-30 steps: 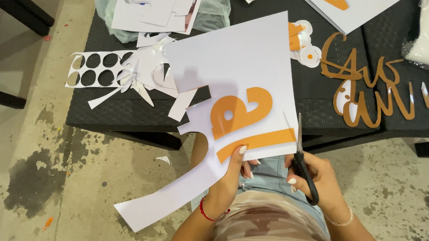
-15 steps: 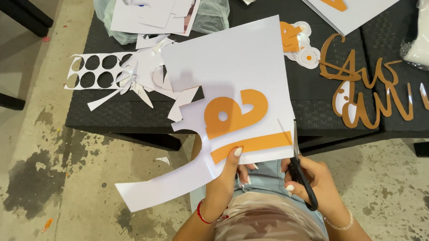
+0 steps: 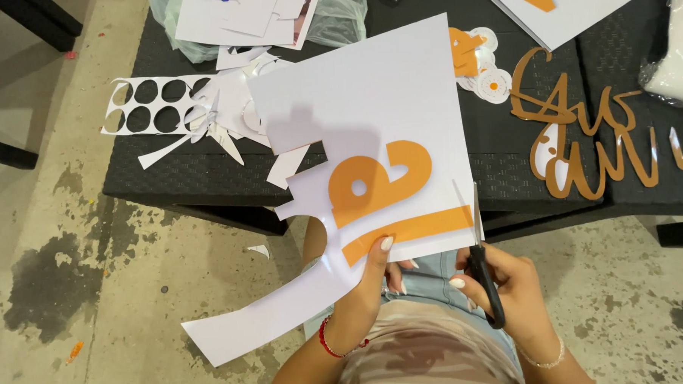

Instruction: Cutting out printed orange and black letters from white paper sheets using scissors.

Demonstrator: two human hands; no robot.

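From the head camera, looking down: a black tabletop with a woven texture stands on a stained, blotchy concrete floor, where small paper bits lie scattered. A dark leg or bar of other furniture crosses the upper left corner.

The left hand is clamped on the lower edge of a white sheet printed with a large orange shape, thumb on top; the sheet is held up over the lap and over the near edge of the tabletop, and a long cut strip of it curls down to the left. The right hand is closed around the black handles of scissors, whose blades meet the sheet's right edge just beside the orange bar.

On the tabletop lie white paper offcuts, a strip with round holes, loose white sheets on clear plastic, small orange-and-white cut pieces, brown script lettering and another sheet with orange letters.
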